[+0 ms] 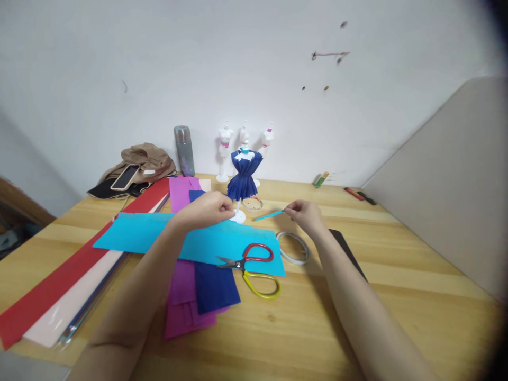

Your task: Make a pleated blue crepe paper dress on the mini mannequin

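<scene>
My right hand (305, 214) pinches one end of a narrow light-blue strip (270, 215) that points left, just above the table. My left hand (208, 209) is closed beside the base of a small white mannequin stand, and whatever its fingers hold, if anything, is hidden. That mannequin (238, 216) wears a pleated dark-blue paper dress (243, 174) with a light-blue band at its neck. Under my left forearm lies a wide light-blue sheet (222, 241). Scissors (250, 264) with one red and one yellow handle rest across its right end. A roll of tape (293, 248) lies below my right hand.
Purple sheets (182, 286) and a dark-blue sheet (216, 288) lie under the light-blue one. Long red paper (79, 259) runs down the left. A flask (184, 151), more mannequins (225, 143), a brown cloth (148, 159) and a phone (126, 177) stand or lie near the wall.
</scene>
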The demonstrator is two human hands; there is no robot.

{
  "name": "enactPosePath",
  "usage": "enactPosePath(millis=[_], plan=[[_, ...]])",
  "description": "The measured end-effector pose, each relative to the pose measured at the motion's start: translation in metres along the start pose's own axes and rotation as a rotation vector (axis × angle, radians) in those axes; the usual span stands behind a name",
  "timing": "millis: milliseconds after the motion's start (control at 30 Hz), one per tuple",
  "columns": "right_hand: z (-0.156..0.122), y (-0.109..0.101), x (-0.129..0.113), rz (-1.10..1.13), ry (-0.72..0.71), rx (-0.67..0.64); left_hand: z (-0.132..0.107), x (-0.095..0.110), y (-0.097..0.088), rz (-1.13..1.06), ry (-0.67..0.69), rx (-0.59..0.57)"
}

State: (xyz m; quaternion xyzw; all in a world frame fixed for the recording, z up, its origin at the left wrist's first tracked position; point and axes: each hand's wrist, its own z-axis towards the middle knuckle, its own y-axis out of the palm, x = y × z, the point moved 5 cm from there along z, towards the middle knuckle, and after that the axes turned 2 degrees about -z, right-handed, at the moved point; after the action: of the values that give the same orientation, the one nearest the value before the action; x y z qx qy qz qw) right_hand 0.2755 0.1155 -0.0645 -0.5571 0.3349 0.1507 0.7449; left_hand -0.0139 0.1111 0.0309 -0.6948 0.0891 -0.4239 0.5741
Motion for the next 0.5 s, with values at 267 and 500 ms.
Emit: enactPosePath(millis=[267,500], plan=[[0.001,0.01,0.023,-0.243,-0.015,-0.041,0.003,-0.011,0.024,0.229,0.027,-0.277],[-0.036,0.032,-0.034,-0.163,-0.311,-0.598,0.014,-0.034,0.039,0.333,0.024,-0.294]])
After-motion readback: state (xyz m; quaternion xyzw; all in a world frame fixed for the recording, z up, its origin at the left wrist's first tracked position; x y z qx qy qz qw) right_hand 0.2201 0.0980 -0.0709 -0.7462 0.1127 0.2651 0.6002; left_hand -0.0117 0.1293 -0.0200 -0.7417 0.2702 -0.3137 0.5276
